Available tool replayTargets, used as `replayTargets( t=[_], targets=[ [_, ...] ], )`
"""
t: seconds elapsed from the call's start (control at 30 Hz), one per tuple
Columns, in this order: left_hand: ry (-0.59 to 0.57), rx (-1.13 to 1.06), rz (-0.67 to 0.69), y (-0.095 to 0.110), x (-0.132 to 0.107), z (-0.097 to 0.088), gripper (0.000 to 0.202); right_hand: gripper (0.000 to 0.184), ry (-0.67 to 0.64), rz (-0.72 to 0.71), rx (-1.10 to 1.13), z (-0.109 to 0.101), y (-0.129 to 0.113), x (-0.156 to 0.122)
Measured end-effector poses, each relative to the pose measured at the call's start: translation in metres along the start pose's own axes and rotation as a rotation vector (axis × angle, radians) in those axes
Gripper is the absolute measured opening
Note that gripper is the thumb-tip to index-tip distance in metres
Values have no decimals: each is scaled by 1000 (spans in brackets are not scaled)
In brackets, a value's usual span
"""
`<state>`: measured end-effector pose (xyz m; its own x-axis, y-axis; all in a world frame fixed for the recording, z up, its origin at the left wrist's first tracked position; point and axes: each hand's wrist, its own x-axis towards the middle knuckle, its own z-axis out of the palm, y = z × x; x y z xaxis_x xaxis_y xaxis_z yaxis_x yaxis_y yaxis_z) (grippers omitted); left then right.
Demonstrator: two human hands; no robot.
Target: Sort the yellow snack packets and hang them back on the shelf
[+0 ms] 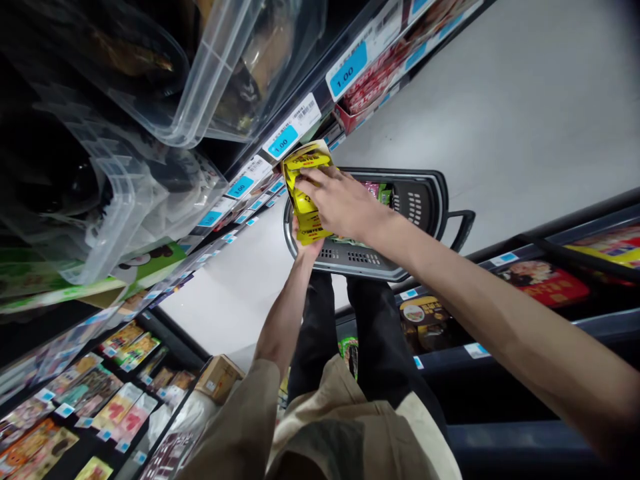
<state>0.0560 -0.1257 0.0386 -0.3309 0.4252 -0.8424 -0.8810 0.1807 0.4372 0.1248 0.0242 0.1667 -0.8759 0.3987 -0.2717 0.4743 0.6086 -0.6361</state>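
A yellow open-topped display box (314,235) packed with yellow snack packets (306,203) is tilted above the basket, beside the shelf edge. My left hand (311,249) grips the box from its lower, near side; most of those fingers are hidden behind it. Across the packets lies my right hand (341,199), its fingers stretched out and touching them, the thumb out of sight. Below both hands is a dark grey shopping basket (367,267) with slotted walls. Pink and green packets (384,194) show inside it, partly covered by my right hand and forearm.
Shelves with blue-and-white price labels (283,139) run along the left, with clear plastic bins (185,127) jutting out. A red box of packets (367,97) sits lower. At right is another shelf with packaged food (545,281). A cardboard box (219,378) stands at lower left.
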Motion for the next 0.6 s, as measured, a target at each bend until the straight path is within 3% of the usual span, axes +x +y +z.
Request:
replayTargets(
  t=[0.1,0.23,0.6],
  targets=[
    [-58,-63,59,-4,6,-6,55,70,-3,-59,63,-3,12,15],
    [-56,-60,28,-10,15,-16,51,79,64,-76,98,-14,13,26],
    [-165,-75,-18,9,5,-2,46,54,202,-104,200,-40,24,-5]
  ],
)
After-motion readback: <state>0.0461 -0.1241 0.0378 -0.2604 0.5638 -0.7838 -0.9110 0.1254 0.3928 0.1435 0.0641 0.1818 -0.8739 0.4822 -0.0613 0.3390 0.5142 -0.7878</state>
